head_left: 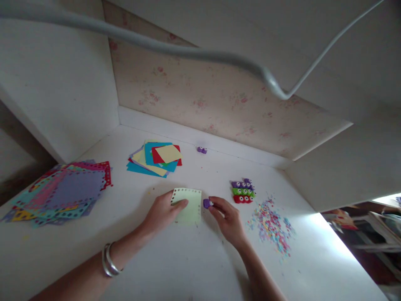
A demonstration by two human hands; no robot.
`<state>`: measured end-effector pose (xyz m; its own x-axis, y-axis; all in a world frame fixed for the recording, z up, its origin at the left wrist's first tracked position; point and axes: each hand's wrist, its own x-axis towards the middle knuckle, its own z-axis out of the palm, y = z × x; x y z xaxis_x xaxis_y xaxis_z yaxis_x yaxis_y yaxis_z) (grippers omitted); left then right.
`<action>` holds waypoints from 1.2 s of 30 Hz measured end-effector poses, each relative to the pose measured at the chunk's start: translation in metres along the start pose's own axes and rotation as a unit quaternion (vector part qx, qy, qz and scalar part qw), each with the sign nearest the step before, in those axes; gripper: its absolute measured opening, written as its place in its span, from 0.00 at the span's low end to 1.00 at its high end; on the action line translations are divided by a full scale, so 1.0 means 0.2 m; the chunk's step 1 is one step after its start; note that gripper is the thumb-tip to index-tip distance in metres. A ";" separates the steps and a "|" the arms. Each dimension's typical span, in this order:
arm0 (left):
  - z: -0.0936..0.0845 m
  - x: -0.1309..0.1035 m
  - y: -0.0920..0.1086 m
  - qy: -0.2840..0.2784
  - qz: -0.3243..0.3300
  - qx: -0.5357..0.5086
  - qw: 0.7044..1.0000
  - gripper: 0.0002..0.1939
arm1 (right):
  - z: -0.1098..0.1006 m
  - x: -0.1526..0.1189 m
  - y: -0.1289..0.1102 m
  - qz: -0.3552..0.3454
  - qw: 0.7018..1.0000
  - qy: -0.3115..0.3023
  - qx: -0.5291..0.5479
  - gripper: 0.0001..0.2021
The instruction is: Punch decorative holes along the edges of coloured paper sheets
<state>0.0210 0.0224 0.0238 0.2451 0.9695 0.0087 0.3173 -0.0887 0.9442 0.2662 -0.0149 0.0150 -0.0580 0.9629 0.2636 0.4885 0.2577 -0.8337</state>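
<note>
On my feed, a pale grey, bent cable (pixel 188 52) crosses above the beige, pink-flowered wallpaper (pixel 194 90) on the far side. I see a plain white panel (pixel 62 75) at left and blurred, mixed clutter (pixel 360 234) at far right.

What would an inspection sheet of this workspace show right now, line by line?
Surface: white tabletop, a few stray specks.
Job's things: pale green sheet, holes along its top edge; purple block just right of it, apart.
Clutter: punched sheets at left, plain sheets further back, coloured blocks and paper bits at right.
Hands: left hand grips the sheet; right hand pinches the purple block.
Cables: pale cord across the upper view.
Surroundings: floral wall behind; far right too blurred to itemise.
</note>
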 end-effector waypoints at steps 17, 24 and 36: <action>0.01 0.00 0.00 -0.016 0.007 0.034 0.999 0.14 | 0.04 -0.04 -0.02 -0.052 0.998 -0.005 -0.034 0.10; 0.00 0.00 0.02 -0.010 0.012 0.040 0.999 0.13 | 0.03 -0.04 -0.04 -0.098 0.992 -0.010 -0.084 0.12; 0.01 -0.01 0.00 -0.021 0.016 0.059 0.998 0.14 | 0.04 -0.05 -0.04 -0.109 0.990 -0.018 -0.085 0.12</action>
<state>0.0225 0.0199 0.0235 0.2944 0.9554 0.0225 0.4138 -0.1486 0.8982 0.2562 -0.0254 0.0143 -0.2082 0.8886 0.4086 0.6008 0.4459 -0.6635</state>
